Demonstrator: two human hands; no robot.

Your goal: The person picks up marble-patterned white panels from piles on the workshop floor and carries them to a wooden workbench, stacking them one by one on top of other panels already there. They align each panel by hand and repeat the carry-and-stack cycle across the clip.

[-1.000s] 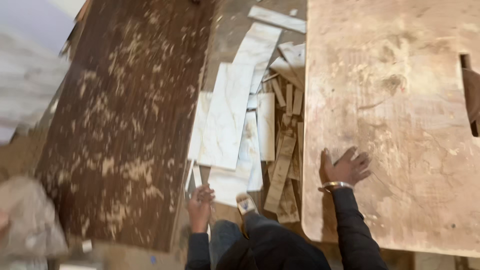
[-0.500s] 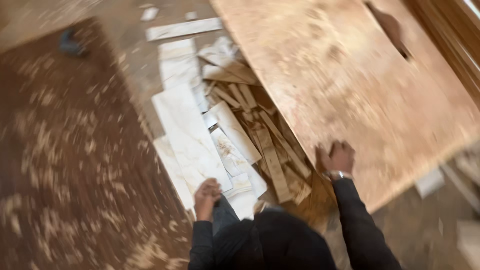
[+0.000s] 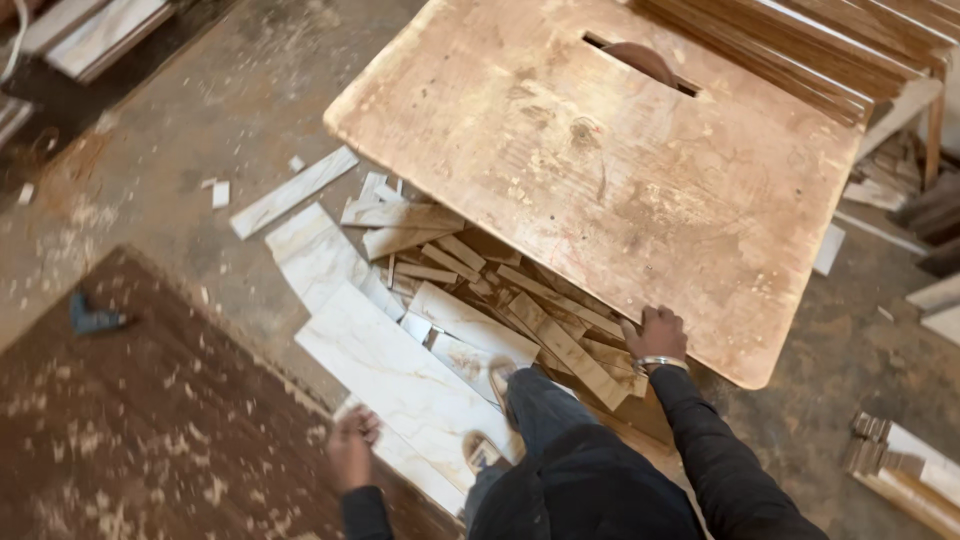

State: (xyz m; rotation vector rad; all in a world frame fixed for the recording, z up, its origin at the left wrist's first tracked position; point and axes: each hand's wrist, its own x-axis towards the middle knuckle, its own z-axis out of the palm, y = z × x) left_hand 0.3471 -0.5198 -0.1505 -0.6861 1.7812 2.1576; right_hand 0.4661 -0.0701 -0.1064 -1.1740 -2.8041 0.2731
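My right hand point(image 3: 657, 334) grips the near edge of a worn wooden saw table point(image 3: 600, 170), with a metal bangle at the wrist. A saw blade point(image 3: 640, 60) pokes up through the slot at the table's far side. My left hand point(image 3: 352, 448) hangs low over the edge of a large marbled white panel point(image 3: 395, 380) lying on the floor; it is blurred and I cannot tell whether it holds anything. My feet in sandals stand on the pile of offcuts point(image 3: 480, 290).
A large dark brown board point(image 3: 130, 420) dusted with sawdust lies at the left, with a small blue tool point(image 3: 95, 320) beside it. Stacked wooden strips point(image 3: 800, 40) sit behind the table. More scrap pieces point(image 3: 900, 460) lie at the right.
The view has swung round, so the table now sits up and right. My right hand has shifted from flat on the top to the table's edge. My left hand stays low by the white panels.
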